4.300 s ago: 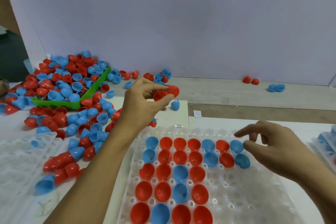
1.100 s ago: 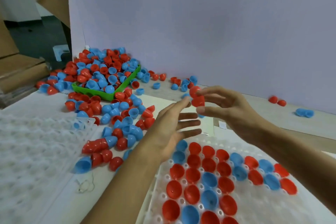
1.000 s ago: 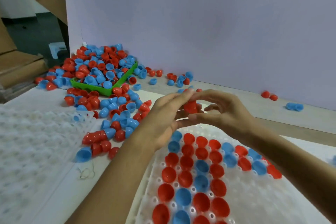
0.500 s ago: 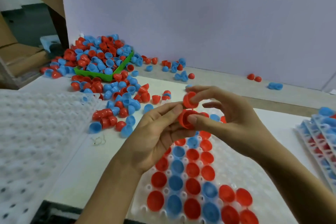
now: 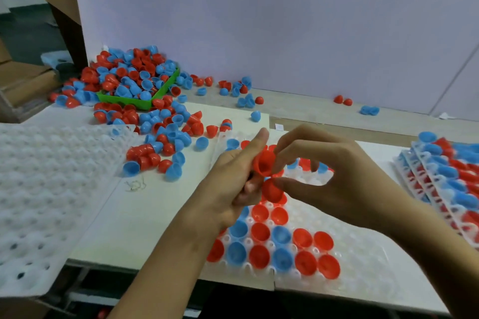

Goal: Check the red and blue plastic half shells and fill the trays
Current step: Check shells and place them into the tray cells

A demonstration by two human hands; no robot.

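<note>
A: How was the grip at this moment?

B: Both hands met above the middle tray (image 5: 363,261). The right hand (image 5: 344,184) pinched one red half shell (image 5: 265,163) between the curled forefinger and the thumb, with the open mouth turned toward the camera. A second red half shell (image 5: 272,190) sat just below it, touching the right thumb. The left hand (image 5: 233,184) was beside them, its forefinger straight and laid against the upper shell, the other fingers curled. Whether the left hand truly held the lower shell, I could not tell.

A: What did the step ask for, in your opinion?

B: I judged that two shells were being pulled apart and checked. It was wise to hold them by the rim only, to turn each mouth to the light, and then to press each into a free cup on the right part of the tray, mouth up like its neighbours.

A: And the supply?

B: The loose shells (image 5: 160,132) lay well apart to the left on the worktop (image 5: 145,215), spilling out of a green bin (image 5: 145,103). An empty tray (image 5: 51,189) lay at the left and filled trays (image 5: 445,176) were stacked at the right.

A: What stayed unclear?

B: The hands covered several cups of the middle tray. The stack at the right was cut by the picture edge. Small cracks in the shells were too fine to see.
</note>
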